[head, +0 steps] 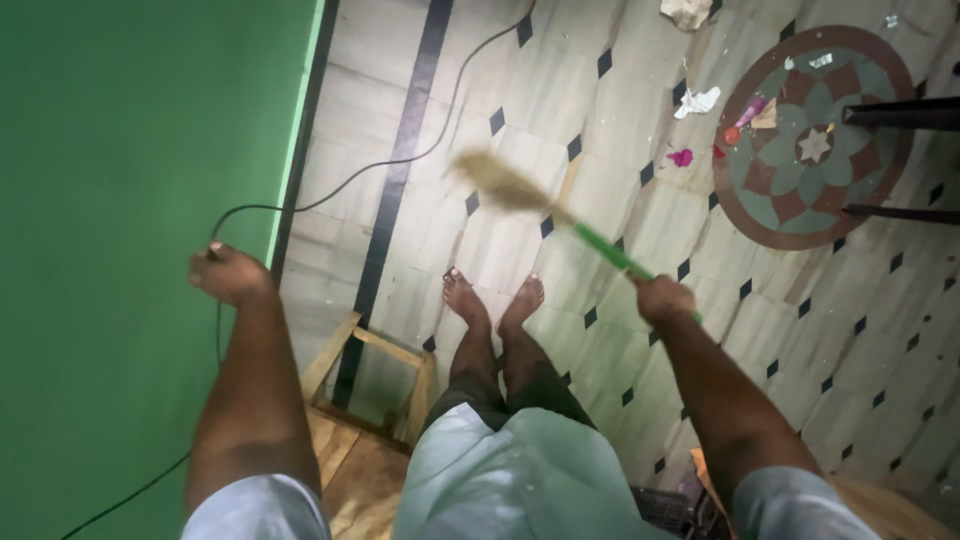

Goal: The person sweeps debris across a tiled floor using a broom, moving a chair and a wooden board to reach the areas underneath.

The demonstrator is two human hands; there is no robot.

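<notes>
Green-handled broom (560,218) in right hand (662,298); left hand (228,272) holds cable (400,160).

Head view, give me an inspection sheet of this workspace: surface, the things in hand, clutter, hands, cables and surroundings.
Surface: pale tiled floor with small dark diamonds, a dark stripe and a round medallion.
Things in hand: broom with a green handle, its brush blurred above the floor.
Clutter: paper scraps and pink bits on and beside the medallion.
Hands: right hand shut on the broom handle; left hand against the green wall, at the cable.
Cables: black cable runs from the left hand across the floor and down the wall.
Surroundings: wooden stool below, bare feet, dark furniture legs at right.
</notes>
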